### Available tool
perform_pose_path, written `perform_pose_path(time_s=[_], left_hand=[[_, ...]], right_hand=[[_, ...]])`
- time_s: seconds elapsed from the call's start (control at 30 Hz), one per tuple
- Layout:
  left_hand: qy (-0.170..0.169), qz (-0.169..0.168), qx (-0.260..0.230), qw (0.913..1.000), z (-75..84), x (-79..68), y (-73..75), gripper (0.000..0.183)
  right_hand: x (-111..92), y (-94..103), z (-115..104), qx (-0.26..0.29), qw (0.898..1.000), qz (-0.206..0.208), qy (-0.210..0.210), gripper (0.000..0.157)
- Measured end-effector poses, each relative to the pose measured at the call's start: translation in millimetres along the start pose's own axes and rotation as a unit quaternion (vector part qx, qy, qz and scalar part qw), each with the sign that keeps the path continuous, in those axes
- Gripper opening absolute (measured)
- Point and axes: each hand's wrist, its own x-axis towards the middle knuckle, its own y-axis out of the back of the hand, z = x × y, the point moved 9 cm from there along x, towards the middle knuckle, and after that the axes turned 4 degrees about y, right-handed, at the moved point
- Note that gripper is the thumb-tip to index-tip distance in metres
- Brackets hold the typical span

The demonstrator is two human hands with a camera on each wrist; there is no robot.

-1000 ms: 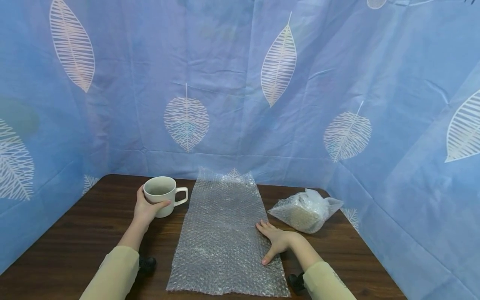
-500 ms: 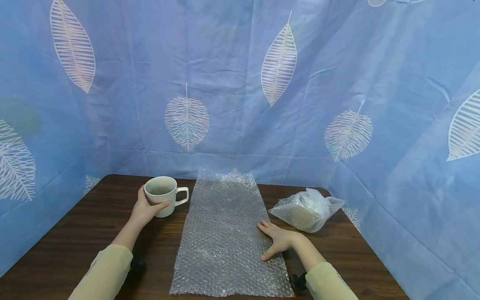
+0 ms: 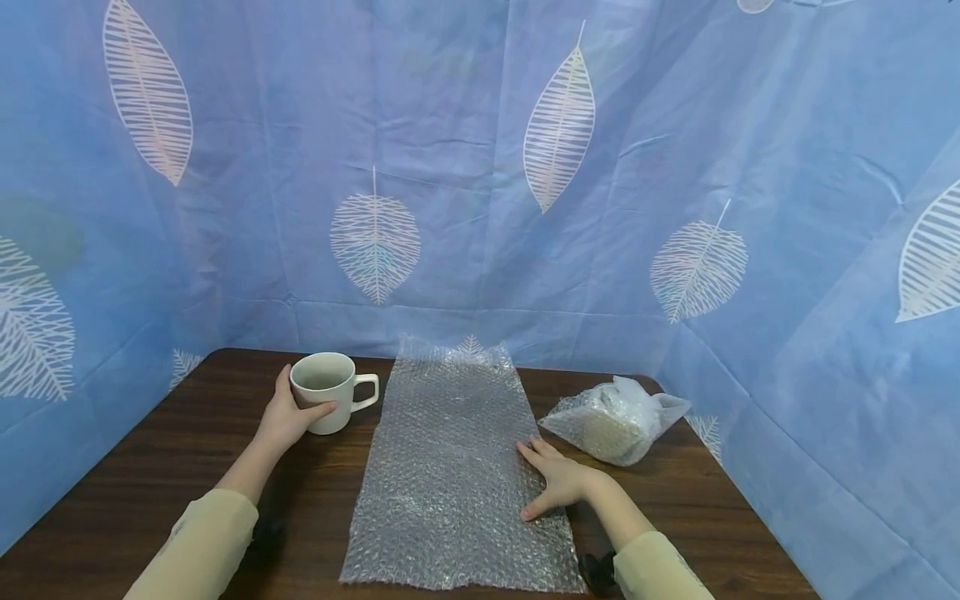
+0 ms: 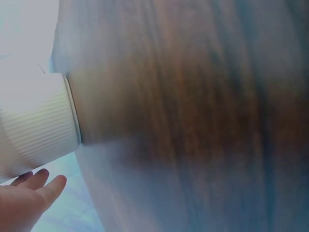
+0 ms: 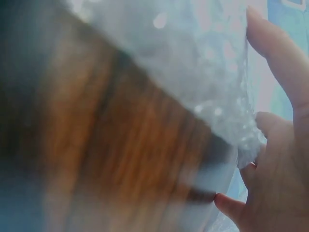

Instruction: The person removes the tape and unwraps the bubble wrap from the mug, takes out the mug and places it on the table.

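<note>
On the left of the dark wooden table stands a white mug (image 3: 322, 393), upright, its handle facing right. My left hand (image 3: 287, 417) grips it round the side, thumb across the front. In the left wrist view, the mug's ribbed lower side (image 4: 41, 125) shows, with fingertips (image 4: 41, 181) close by it. A sheet of bubble wrap (image 3: 450, 467) lies flat down the middle of the table. My right hand (image 3: 558, 479) rests on its right edge, fingers spread. In the right wrist view, the bubble wrap (image 5: 183, 63) passes beside the fingers of that hand (image 5: 280, 159).
A bubble-wrapped bundle (image 3: 611, 421) sits at the back right of the table (image 3: 165, 467), beyond my right hand. Behind and beside the table hangs a blue curtain (image 3: 465, 167) with white leaf prints. The far end of the bubble wrap reaches the curtain.
My left forearm has swung outward to the left while the hand stays on the mug. The right hand and the bubble wrap have hardly moved.
</note>
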Motion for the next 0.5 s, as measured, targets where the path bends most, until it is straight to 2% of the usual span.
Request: perform_pose_path(time_s=[0.2, 0.5], left_hand=[[0.007, -0.001, 0.01, 0.9999, 4.4, 2.0, 4.8, 0.119], [-0.026, 0.009, 0.022, 0.9994, 20.7, 0.5, 9.3, 0.118]], right_hand=[[0, 0.8, 1, 0.007, 1.0, 0.008, 0.009, 0.111], [-3, 7.8, -1, 0.034, 0.998, 0.036, 0.027, 0.102]])
